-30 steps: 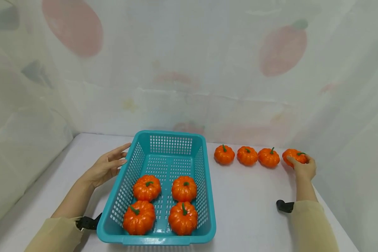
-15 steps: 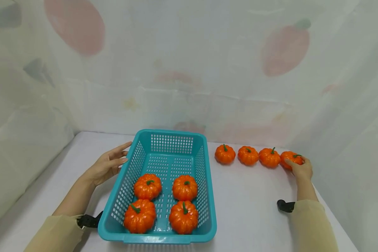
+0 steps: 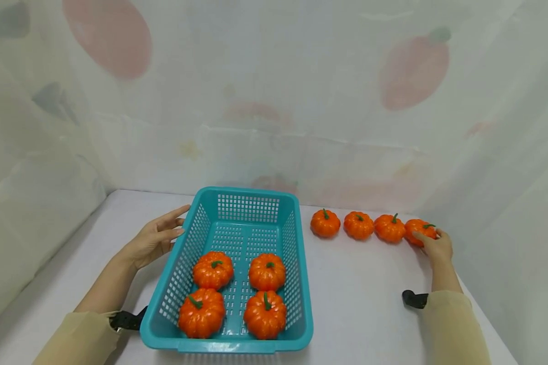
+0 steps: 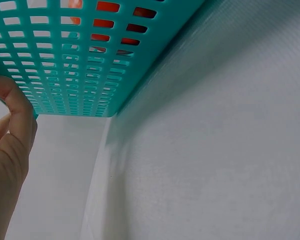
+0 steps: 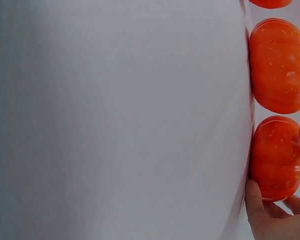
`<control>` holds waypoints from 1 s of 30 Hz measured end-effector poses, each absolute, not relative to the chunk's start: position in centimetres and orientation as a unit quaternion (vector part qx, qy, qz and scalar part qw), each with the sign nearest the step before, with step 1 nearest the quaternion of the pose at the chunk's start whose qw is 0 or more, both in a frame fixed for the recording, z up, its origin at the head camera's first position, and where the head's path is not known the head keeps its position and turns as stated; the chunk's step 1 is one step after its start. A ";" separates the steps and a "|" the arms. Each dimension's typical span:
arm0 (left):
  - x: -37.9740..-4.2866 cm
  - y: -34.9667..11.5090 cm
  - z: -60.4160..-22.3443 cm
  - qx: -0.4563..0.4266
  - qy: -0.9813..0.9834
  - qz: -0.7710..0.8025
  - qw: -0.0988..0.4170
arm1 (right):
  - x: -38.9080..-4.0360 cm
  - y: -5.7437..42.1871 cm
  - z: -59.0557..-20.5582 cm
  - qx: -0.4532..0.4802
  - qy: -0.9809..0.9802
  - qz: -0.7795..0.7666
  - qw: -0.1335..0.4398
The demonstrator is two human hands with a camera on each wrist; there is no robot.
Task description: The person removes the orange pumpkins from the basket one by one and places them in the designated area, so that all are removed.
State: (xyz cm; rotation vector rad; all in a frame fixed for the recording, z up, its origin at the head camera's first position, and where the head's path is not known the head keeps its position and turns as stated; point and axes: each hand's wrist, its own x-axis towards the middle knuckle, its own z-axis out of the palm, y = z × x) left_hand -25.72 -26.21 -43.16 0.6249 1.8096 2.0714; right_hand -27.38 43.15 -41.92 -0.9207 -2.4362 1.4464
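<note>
At the right end of a row of small orange pumpkins, my right hand [image 3: 440, 251] grips the last pumpkin [image 3: 417, 232], thumb on the near side and fingers around its right side. In the right wrist view this pumpkin [image 5: 276, 157] rests on the table, close beside its neighbour [image 5: 280, 65]. A turquoise slotted basket [image 3: 228, 346] stands left of centre, holding several larger pumpkins [image 3: 202, 314] in its near half. My left hand [image 3: 152, 241] touches the basket's left side, its fingertips right at the rim. In the left wrist view, its bent fingers [image 4: 21, 112] meet the basket wall [image 4: 97, 75].
Three more pumpkins [image 3: 325, 223] line the back of the white table [image 3: 361, 294], right of the basket. A pale printed curtain [image 3: 265, 101] closes off the back and both sides. Dark camera mounts [image 3: 414, 299] stick out from both wrists.
My right hand has slid the end pumpkin slightly left, up against its neighbour in the row. The left hand and basket have stayed in place.
</note>
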 end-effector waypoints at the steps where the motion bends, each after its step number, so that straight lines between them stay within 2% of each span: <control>1: -25.7 -26.2 -43.2 0.219 0.633 0.725 0.160 | -27.4 43.2 -42.0 -0.309 -0.814 0.485 0.080; 11: -25.9 -26.4 -43.6 0.223 0.633 0.723 0.161 | -27.1 43.6 -42.0 -0.350 -0.785 0.502 0.098; 15: -25.9 -26.3 -43.4 0.223 0.634 0.723 0.158 | -26.8 43.5 -41.4 -0.377 -0.757 0.515 0.137; 22: -25.7 -26.1 -43.1 0.222 0.632 0.726 0.158 | -26.5 43.4 -40.1 -0.399 -0.706 0.529 0.251; 30: -25.6 -26.1 -43.0 0.221 0.627 0.730 0.157 | -26.8 42.3 -38.4 -0.380 -0.643 0.586 0.314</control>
